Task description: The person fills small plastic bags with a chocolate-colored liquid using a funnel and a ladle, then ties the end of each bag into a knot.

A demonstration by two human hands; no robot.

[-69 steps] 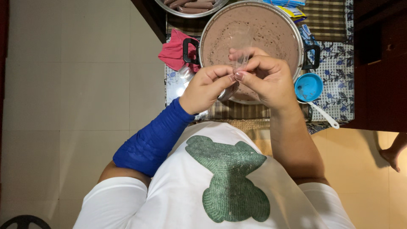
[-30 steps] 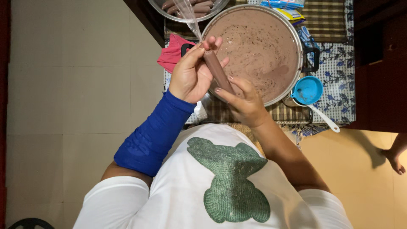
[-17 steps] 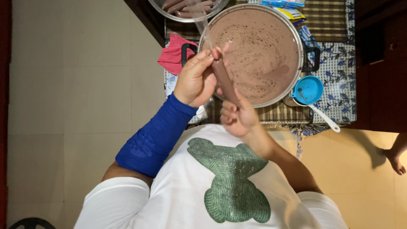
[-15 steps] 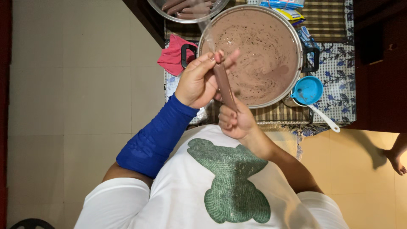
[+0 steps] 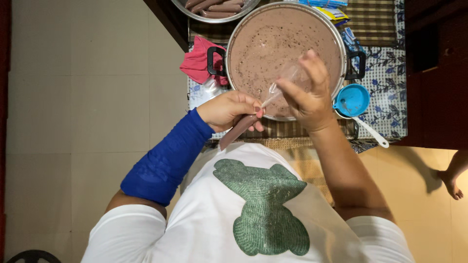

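- left hand closed round the filled brown tube bag, fingers curled over its upper part; lower end of the bag pokes out below the fist toward the white shirt
- right hand pinches the empty clear neck of the bag, thumb and fingers shut on the plastic, pulled up and to the right over the pot
- bag sits in the air between both hands, at the near rim of the big pot, not resting on anything
- doing this well, my read: keep the neck taut and the filled part squeezed from below, so no air stays under the twist; left grip firm but not crushing, thin plastic probably bursts easily
- keep the open end over the pot of brown mix so any drip likely lands back in it
- edges: pot rim just under the right wrist; black pot handle just beside the left knuckles; blue funnel and white spoon handle near the right forearm, an elbow swing could knock them
- red cloth left of the pot, touching the handle side
- metal bowl of finished tubes at the far edge, well apart from the hands
- counter edge runs close to the body; open room is left of it, over the tiled floor
- someone's bare foot on the floor at right, well apart
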